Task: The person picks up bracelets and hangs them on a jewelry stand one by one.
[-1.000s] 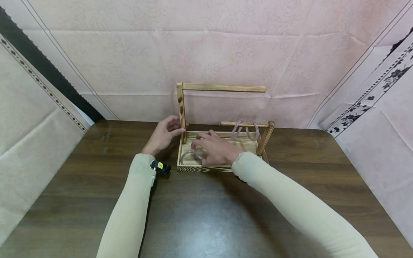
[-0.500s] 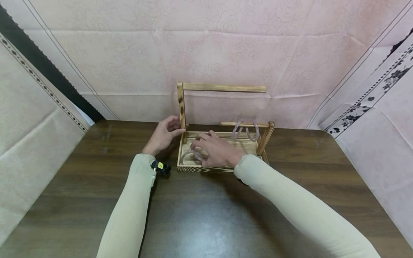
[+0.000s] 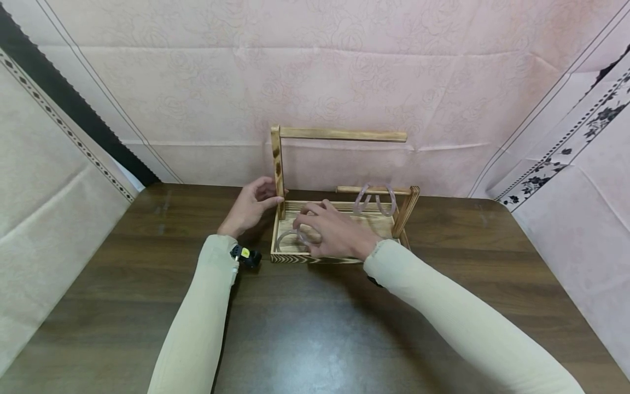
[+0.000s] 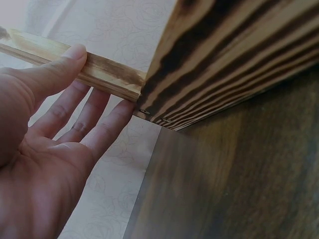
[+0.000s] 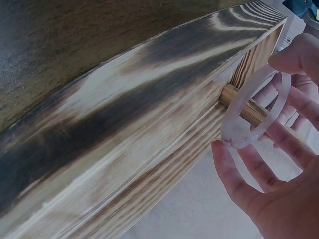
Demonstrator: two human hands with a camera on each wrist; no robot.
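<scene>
A wooden jewellery stand [image 3: 337, 259] has a shallow tray, a tall left post [image 3: 277, 164] with a long top bar, and a shorter right bar. My left hand [image 3: 250, 207] holds the tall post near its base, thumb on one side and fingers on the other in the left wrist view. Over the tray's left part, my right hand [image 3: 339, 232] holds a translucent bangle [image 5: 234, 117] by its edges between thumb and fingertips. A wooden piece shows through that ring; I cannot tell whether the bangle encircles it. Another pale bangle [image 3: 279, 241] lies in the tray's left end.
Pale lilac bangles [image 3: 386, 210] hang on the short bar [image 3: 346, 189] at the right. The stand rests on a dark wooden table [image 3: 315, 328], near its back edge. Behind rises a pink patterned cloth [image 3: 315, 71].
My right hand and forearm have shifted slightly to the right, with the fingers still at the bangle. The left hand keeps its hold on the post.
</scene>
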